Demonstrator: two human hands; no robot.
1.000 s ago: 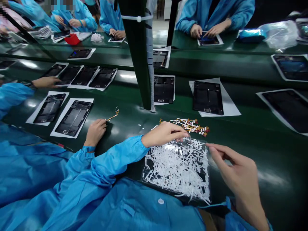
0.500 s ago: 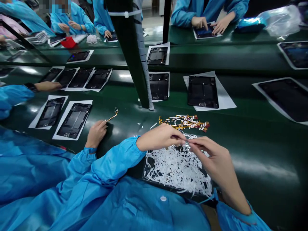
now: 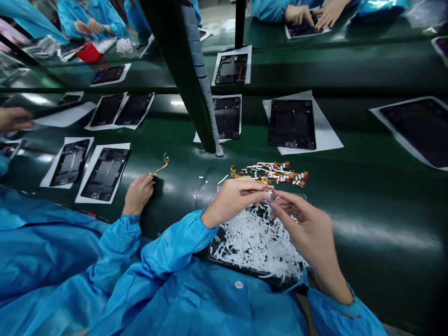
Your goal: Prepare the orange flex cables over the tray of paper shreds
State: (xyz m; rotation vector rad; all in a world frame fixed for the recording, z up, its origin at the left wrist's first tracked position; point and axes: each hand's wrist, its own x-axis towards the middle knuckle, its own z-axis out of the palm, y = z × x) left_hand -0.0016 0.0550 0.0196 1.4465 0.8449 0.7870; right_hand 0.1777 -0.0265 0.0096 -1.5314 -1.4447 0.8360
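Note:
Above a clear tray (image 3: 214, 242) heaped with white paper-like strips (image 3: 259, 242), my two hands meet fingertip to fingertip. My left hand (image 3: 235, 199) is closed in a pinch, with a small whitish bit showing at its tips. My right hand (image 3: 311, 228) also pinches at that spot, thumb against forefinger. What they hold is too small and too covered to name. Just beyond the tray lies a pile of orange-brown flex cables (image 3: 275, 173) with white tabs. A few loose white slivers (image 3: 223, 179) rest on the green surface left of the pile.
At my left a co-worker's hand (image 3: 138, 193) holds a flex cable (image 3: 161, 167). Black tablet housings on white sheets (image 3: 105, 173) (image 3: 292, 123) lie along the green belt. A slanted post (image 3: 185, 79) rises beyond the tray. Other people work across the line.
My hands stay together over the tray, fingers shifted slightly, with a whitish bit now showing between them. At far left a co-worker's hand has lifted a housing with its sheet. The view has tilted slightly.

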